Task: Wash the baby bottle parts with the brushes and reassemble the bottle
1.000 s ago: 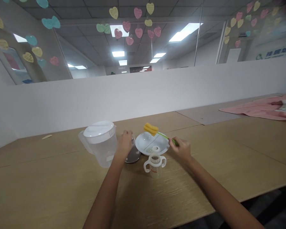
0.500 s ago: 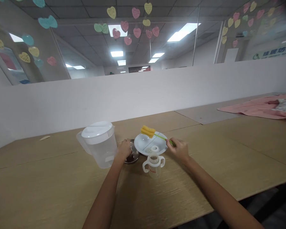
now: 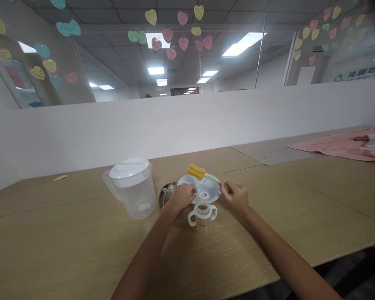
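Observation:
My right hand (image 3: 236, 196) is closed round the green handle of a sponge brush, its yellow head (image 3: 196, 171) raised over a pale bowl (image 3: 211, 181). At the bowl's left edge is my left hand (image 3: 184, 195), fingers curled; whatever they may hold is too small to make out. Inside the bowl lies a white ring-shaped piece (image 3: 203, 195). An open bottle with two white handles (image 3: 203, 217) stands upright in front of the bowl. To the left, a round metal dish (image 3: 161, 200) bears a clear part with a tube (image 3: 168, 191).
A lidded translucent pitcher (image 3: 136, 196) stands left of the metal dish. On the far right lies a pink cloth (image 3: 334, 143). Behind the table (image 3: 81, 250) rises a white wall (image 3: 143, 125) with glass above it. The table's front edge runs at the lower right.
My left hand has moved right, from the metal dish to the bowl's left edge, uncovering the clear part in the dish. My right hand still holds the brush in nearly the same place.

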Tool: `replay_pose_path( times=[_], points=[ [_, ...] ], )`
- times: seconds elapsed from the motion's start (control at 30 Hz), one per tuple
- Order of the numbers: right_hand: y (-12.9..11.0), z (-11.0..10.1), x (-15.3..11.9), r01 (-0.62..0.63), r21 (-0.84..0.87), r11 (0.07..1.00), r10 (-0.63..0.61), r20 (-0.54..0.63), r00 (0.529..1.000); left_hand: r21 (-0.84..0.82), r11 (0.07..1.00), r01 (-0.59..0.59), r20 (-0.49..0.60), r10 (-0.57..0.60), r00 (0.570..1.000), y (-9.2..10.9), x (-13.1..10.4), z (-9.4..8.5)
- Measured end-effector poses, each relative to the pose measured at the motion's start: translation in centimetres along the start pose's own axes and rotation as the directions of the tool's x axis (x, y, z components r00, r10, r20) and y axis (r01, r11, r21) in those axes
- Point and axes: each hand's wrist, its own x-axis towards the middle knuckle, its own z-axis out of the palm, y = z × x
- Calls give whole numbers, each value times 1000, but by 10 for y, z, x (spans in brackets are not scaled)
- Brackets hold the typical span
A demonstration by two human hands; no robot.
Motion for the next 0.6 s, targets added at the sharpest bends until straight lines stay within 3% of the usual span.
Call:
replay_pose_path(
  times=[0.27, 0.43, 0.6],
  points=[
    [-1, -1, 1, 2, 17, 1000, -2, -4, 1000, -225, 974, 0, 40, 9, 999, -5, -2, 11],
    [-2, -3, 3, -39, 33, 999, 39, 3, 999, -420, 907, 28, -118, -85, 989, -9, 6, 12],
    [-4, -6, 4, -35, 99, 994, 37, -22, 999, -621, 784, -1, -268, -211, 940, -17, 13, -10]
  ],
)
